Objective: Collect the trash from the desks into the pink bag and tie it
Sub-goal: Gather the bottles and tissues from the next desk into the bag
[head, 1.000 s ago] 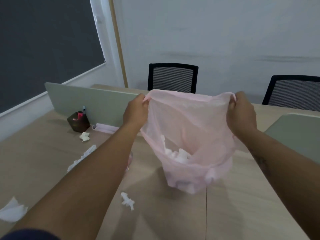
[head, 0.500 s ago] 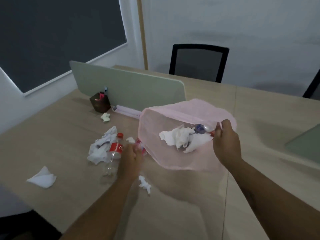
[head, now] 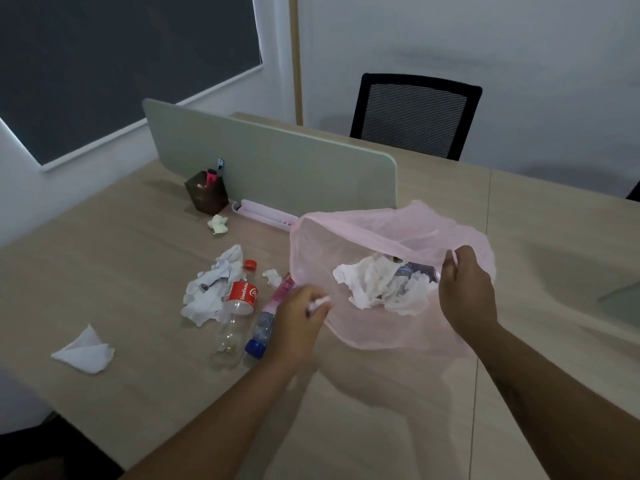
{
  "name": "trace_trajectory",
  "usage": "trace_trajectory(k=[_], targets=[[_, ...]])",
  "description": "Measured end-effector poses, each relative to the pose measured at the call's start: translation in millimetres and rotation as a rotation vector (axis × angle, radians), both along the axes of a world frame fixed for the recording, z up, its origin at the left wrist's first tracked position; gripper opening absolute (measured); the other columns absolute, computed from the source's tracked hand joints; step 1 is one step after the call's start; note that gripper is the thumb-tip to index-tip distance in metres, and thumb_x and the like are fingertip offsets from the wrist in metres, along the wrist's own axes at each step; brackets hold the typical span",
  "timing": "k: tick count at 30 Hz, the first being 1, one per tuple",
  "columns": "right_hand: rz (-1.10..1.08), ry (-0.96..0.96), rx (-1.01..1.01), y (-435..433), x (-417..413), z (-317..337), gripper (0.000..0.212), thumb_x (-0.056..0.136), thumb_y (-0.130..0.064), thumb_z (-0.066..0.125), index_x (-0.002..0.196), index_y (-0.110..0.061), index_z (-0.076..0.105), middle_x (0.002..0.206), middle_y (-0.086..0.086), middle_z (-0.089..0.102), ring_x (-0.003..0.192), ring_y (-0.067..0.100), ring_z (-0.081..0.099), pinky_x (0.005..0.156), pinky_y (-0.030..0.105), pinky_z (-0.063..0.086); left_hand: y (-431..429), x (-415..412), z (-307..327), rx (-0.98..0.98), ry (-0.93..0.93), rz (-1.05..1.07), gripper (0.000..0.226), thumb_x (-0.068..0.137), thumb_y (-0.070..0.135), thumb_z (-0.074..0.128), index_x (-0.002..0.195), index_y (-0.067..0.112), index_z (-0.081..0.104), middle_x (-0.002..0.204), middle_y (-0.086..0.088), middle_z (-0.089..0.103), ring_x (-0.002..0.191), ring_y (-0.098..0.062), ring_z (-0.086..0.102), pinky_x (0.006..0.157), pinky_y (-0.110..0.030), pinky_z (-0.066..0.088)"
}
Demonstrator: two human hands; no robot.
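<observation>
The pink bag (head: 363, 237) lies open on the desk with crumpled tissues and a bottle inside. My right hand (head: 467, 289) grips its rim on the right side. My left hand (head: 298, 317) pinches a small white tissue scrap (head: 318, 302) at the bag's left edge. Left of the bag lie an empty cola bottle (head: 237, 306) with a red cap, a bottle with a pink label and blue cap (head: 268, 320), a big crumpled tissue (head: 211, 289), a small tissue bit (head: 273, 277), a tissue ball (head: 219, 224) and a folded white tissue (head: 85, 353).
A grey-green desk divider (head: 277, 161) stands behind the trash, with a dark pen holder (head: 206, 194) and a pale pink case (head: 266, 213) at its base. A black mesh chair (head: 415, 114) stands beyond the desk. The desk's front edge runs at lower left.
The bag came down from being held up by both hands onto the desk. My left hand let go of the rim, reached the desk and picked up a small tissue scrap.
</observation>
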State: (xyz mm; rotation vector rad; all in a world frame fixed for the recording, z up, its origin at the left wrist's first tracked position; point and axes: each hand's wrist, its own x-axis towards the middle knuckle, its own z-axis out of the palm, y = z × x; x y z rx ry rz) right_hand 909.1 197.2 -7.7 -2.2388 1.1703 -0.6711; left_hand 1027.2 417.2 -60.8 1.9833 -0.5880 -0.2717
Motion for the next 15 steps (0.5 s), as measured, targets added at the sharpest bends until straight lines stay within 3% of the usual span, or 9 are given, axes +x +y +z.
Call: trace_trajectory(k=[2,4,5,7,9,10,13,15], targets=[[0.006,0.0,-0.004,2.3,3.8,-2.0,0.024,0.103,-0.029,0.032,0.086,-0.013,0.037,0.064,0.005,0.048,0.062,0.033,0.047,0.05,0.033,0.028,-24.6,2.6,32.4,-0.084,0.012,-0.081,0.028,0.088,0.027,0.072,0.114,0.02,0.065,0.112,0.011,0.064,0.095,-0.003,0.06,0.074,-0.005,0.044],[0.023,-0.002,-0.005,6.4,7.6,-3.8,0.024,0.103,-0.028,0.032,0.087,-0.011,0.038,0.066,0.007,0.05,0.061,0.033,0.048,0.051,0.033,0.029,-41.6,9.6,43.1,-0.037,0.037,-0.189,0.05,0.086,0.038,0.072,0.131,0.021,0.057,0.131,0.01,0.055,0.117,-0.008,0.052,0.094,-0.016,0.044],[0.036,-0.002,-0.007,8.2,9.8,-4.0,0.024,0.103,-0.027,0.032,0.088,-0.011,0.039,0.067,0.008,0.051,0.062,0.033,0.049,0.051,0.033,0.03,-44.4,14.2,39.0,-0.026,-0.004,-0.183,0.047,0.087,0.04,0.07,0.129,0.021,0.058,0.128,0.01,0.055,0.12,-0.011,0.05,0.099,-0.025,0.045],[0.055,0.005,-0.023,9.9,13.0,-4.8,0.023,0.103,-0.026,0.033,0.09,-0.009,0.041,0.069,0.01,0.053,0.062,0.033,0.051,0.053,0.034,0.033,-32.3,20.8,25.2,-0.039,-0.18,0.012,0.019,0.088,0.034,0.069,0.1,0.02,0.063,0.102,0.011,0.058,0.102,-0.016,0.055,0.087,-0.035,0.05],[0.05,0.012,-0.024,10.2,15.2,-5.2,0.023,0.103,-0.025,0.033,0.09,-0.008,0.042,0.07,0.011,0.054,0.063,0.034,0.052,0.055,0.035,0.036,-7.7,31.5,-0.3,0.015,-0.304,0.287,0.02,0.083,0.033,0.069,0.079,0.02,0.055,0.082,0.007,0.055,0.083,-0.022,0.055,0.072,-0.04,0.049],[0.045,0.015,-0.019,10.9,16.0,-5.5,0.023,0.103,-0.025,0.033,0.09,-0.008,0.042,0.07,0.01,0.054,0.063,0.033,0.052,0.056,0.034,0.036,6.9,35.8,-14.6,0.099,-0.309,0.378,0.024,0.081,0.037,0.07,0.081,0.019,0.055,0.083,0.003,0.057,0.084,-0.026,0.055,0.072,-0.04,0.049],[0.029,0.012,-0.007,15.0,19.1,-8.3,0.021,0.103,-0.023,0.034,0.089,-0.008,0.042,0.068,0.008,0.052,0.061,0.029,0.05,0.054,0.033,0.033,37.9,47.9,-65.4,0.51,-0.249,0.314,0.055,0.075,0.046,0.075,0.118,0.017,0.057,0.117,-0.007,0.059,0.108,-0.031,0.051,0.09,-0.042,0.045],[0.036,0.016,-0.011,19.4,21.6,-9.3,0.02,0.102,-0.022,0.035,0.089,-0.009,0.042,0.067,0.006,0.051,0.06,0.026,0.049,0.054,0.033,0.033,48.3,53.0,-88.2,0.622,-0.219,0.169,0.074,0.076,0.04,0.076,0.139,0.019,0.044,0.135,-0.008,0.052,0.122,-0.03,0.047,0.099,-0.042,0.042]])
